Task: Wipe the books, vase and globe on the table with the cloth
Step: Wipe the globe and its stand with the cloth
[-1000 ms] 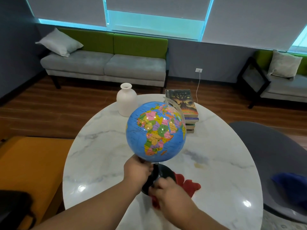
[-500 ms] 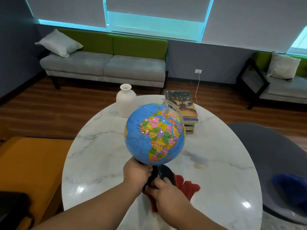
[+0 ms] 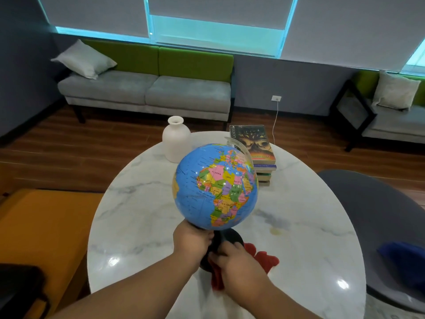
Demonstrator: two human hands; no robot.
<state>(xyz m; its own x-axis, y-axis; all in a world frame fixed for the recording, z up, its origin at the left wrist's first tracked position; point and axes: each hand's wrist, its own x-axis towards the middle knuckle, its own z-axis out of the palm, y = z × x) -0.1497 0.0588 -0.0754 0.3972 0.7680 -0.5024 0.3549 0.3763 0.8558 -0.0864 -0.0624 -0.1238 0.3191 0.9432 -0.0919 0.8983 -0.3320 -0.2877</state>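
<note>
Turns the globe a little further than half a second ago, with Africa now nearer the middle of it, and slides the right hand slightly round the black base. Holds the globe over the near part of the table, straight ahead of both hands and touching them, its long axis leaning up and away to the right. Cannot tell whether the base rests on the marble or hangs just above it. Grips the globe just under its round part with the left hand, fingers curled and closed round it. Presses the red cloth against the near right side of the base with the right hand, fingers curled over the cloth and the loose end trailing onto the table to the right. Looks like wiping the base, with the left hand placed nearer the round part for turning it. Leaves the white vase and the stack of books well beyond the globe near the far edge, vase to the left, books to the right, both apart from the hands.
</note>
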